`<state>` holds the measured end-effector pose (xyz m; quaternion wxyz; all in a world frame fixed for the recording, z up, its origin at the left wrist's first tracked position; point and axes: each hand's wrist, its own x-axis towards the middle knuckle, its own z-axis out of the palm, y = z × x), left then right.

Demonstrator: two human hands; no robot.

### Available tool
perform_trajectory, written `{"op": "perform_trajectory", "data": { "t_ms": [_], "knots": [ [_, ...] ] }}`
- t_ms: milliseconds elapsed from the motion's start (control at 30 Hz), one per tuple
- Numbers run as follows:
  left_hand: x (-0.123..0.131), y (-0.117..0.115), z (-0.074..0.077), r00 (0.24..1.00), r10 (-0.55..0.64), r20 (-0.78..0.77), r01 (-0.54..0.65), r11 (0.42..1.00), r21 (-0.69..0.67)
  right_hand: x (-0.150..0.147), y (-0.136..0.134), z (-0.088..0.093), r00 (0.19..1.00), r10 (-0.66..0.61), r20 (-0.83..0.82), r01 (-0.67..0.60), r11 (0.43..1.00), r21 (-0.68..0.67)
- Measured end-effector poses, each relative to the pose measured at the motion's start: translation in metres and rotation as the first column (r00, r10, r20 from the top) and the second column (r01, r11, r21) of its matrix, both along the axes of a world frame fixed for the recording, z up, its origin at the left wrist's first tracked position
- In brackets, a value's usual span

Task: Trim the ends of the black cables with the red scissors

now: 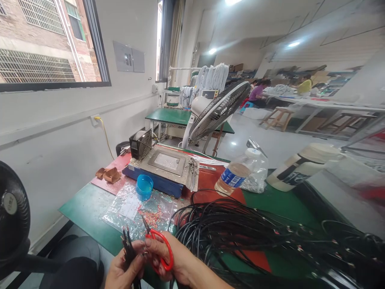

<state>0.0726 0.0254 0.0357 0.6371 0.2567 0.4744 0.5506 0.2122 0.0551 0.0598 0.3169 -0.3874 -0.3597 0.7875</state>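
My left hand point(124, 269) is closed around a small bundle of black cables point(128, 251), whose stripped ends point up. Close beside it, my right hand point(164, 253) grips red-handled scissors point(170, 251), blades pointing up and to the left. The fingertips of both hands meet near the cable bundle, and what lies between them is too small to make out. A large heap of black cables point(216, 228) spreads over the table to the right. Small red and yellow scraps point(152, 216) lie on a clear plastic bag point(120, 200) just beyond the hands.
A blue cup point(144, 188) stands on the bag. Behind it is a blue solder pot point(156, 180) with a small black fan point(141, 145). A bottle of liquid point(231, 176) and a white jug point(300, 168) stand right. A floor fan point(221, 112) rises behind; people sit far back.
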Motion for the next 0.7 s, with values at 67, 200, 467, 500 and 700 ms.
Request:
{"op": "perform_trajectory", "data": {
  "t_ms": [67, 200, 467, 500, 700],
  "knots": [
    [0.002, 0.0, 0.002, 0.999, 0.035, 0.017, -0.035, 0.999, -0.015, 0.001, 0.0, -0.001, 1.0, 0.022, -0.016, -0.022, 1.0, -0.02],
    [0.004, -0.001, 0.005, 0.993, 0.111, 0.04, -0.109, 0.993, -0.049, 0.002, 0.001, -0.005, 0.997, 0.055, -0.058, -0.059, 0.996, -0.067],
    [0.004, 0.001, 0.007, 0.993, 0.111, 0.037, -0.109, 0.991, -0.072, 0.002, 0.004, -0.009, 0.989, 0.1, -0.108, -0.109, 0.991, -0.082],
    [0.004, 0.001, 0.006, 0.993, 0.114, 0.038, -0.112, 0.992, -0.066, 0.002, 0.004, -0.009, 0.99, 0.096, -0.103, -0.104, 0.991, -0.082],
    [0.005, 0.001, 0.009, 0.988, 0.134, 0.07, -0.129, 0.988, -0.079, 0.001, 0.002, -0.011, 0.996, 0.062, -0.065, -0.064, 0.998, -0.029]
  ]
}}
